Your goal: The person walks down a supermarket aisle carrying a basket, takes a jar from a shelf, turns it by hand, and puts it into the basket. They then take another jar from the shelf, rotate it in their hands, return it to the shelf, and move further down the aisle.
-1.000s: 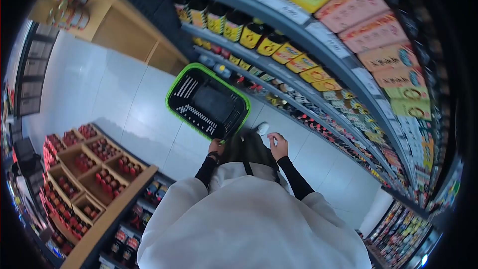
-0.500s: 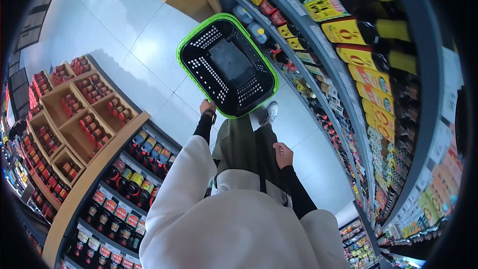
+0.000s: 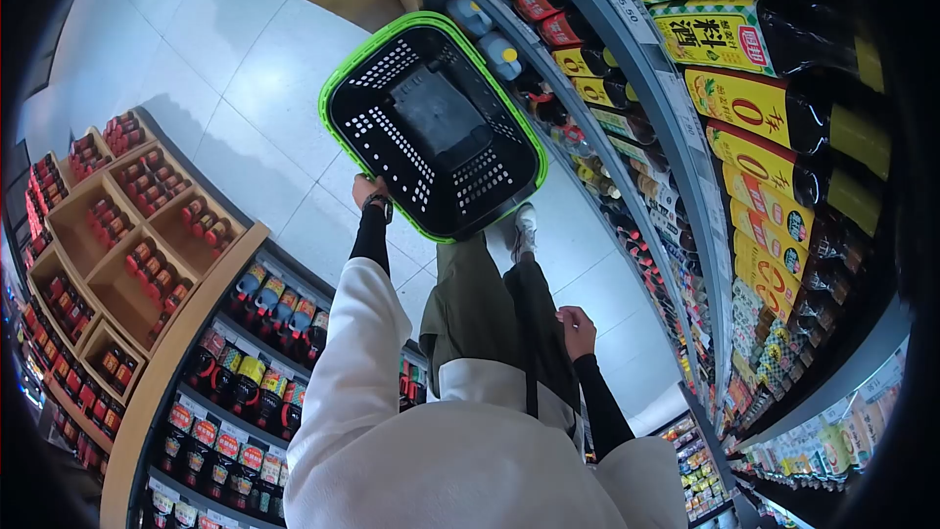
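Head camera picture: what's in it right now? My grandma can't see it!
A person's left hand holds a black shopping basket by its green rim, seen from above, while the right hand hangs beside the trousers. Yellow-labelled bottles line shelves on the picture's right; a wooden rack holds red-and-dark containers on the left.

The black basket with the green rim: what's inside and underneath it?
Inside the basket, only its dark base and hole-patterned walls show. The basket itself covers whatever is directly underneath; tiled floor shows beside it.
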The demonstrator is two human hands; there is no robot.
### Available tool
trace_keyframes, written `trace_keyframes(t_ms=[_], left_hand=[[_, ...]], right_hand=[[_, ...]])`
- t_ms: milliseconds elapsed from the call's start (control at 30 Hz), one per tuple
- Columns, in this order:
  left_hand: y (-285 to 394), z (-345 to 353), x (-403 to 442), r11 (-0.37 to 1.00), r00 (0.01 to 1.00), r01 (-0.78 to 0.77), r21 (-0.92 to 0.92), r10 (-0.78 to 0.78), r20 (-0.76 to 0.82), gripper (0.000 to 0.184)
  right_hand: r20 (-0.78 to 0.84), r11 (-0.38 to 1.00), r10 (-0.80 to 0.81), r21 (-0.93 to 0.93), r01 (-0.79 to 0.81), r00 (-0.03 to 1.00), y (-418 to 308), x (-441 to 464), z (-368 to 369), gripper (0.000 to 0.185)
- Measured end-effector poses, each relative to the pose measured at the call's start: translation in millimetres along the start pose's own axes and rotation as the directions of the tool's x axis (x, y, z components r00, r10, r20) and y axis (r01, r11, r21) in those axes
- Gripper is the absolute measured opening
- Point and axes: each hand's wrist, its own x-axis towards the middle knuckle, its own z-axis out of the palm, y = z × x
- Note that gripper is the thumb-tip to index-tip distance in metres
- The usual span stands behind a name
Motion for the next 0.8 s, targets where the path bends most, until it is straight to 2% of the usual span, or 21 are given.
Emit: trace_keyframes(t_ms=[167, 200, 300, 333, 433, 467, 567, 633, 700, 767, 800], left_hand=[[-4, 8, 15, 0.998, 0.998, 0.062, -0.030, -0.061, 0.036, 0.047], [-17, 22, 30, 0.986, 0.990, 0.121, -0.118, -0.112, 0.081, 0.043], [-25, 24, 35, 0.950, 0.986, 0.018, -0.312, 0.035, 0.164, 0.036], [-17, 21, 25, 0.957, 0.993, 0.046, -0.287, -0.013, 0.116, 0.028], [-13, 5, 2, 0.910, 0.996, -0.040, -0.412, 0.067, 0.051, 0.024], [-12, 1, -2, 0.814, 0.993, 0.036, -0.580, 0.035, 0.112, 0.020], [-18, -24, -13, 0.645, 0.950, 0.243, -0.724, -0.007, 0.312, 0.013], [-18, -48, -27, 0.597, 0.942, 0.240, -0.766, 0.046, 0.331, 0.016], [-24, -71, -35, 0.488, 0.946, 0.204, -0.849, 0.125, 0.299, 0.020], [-17, -116, -58, 0.581, 0.947, 0.098, -0.808, 0.195, 0.255, 0.020], [-12, -135, -69, 0.546, 0.946, 0.042, -0.837, 0.248, 0.209, 0.020]], right_hand=[[0.015, 0.998, -0.035, 0.052, 0.034, 0.999, -5, -2, 9, 0.016], [0.019, 0.999, -0.036, 0.040, 0.035, 0.999, -7, -3, 11, 0.017], [0.033, 0.998, -0.056, 0.019, 0.055, 0.998, -15, -5, 19, 0.017], [0.038, 0.997, -0.069, 0.020, 0.069, 0.997, -18, -7, 21, 0.017], [0.068, 0.995, -0.093, 0.038, 0.091, 0.993, -20, -11, 28, 0.017], [0.073, 0.992, -0.117, 0.053, 0.113, 0.990, -19, -10, 30, 0.017], [0.083, 0.984, -0.176, 0.046, 0.173, 0.981, -21, -14, 27, 0.017], [0.073, 0.974, -0.225, 0.042, 0.223, 0.972, -19, -14, 24, 0.016], [0.041, 0.960, -0.278, 0.049, 0.276, 0.960, -17, -17, 21, 0.015], [-0.005, 0.955, -0.293, 0.050, 0.293, 0.956, -26, -25, 10, 0.014], [-0.029, 0.951, -0.304, 0.042, 0.305, 0.952, -29, -28, 5, 0.014]])
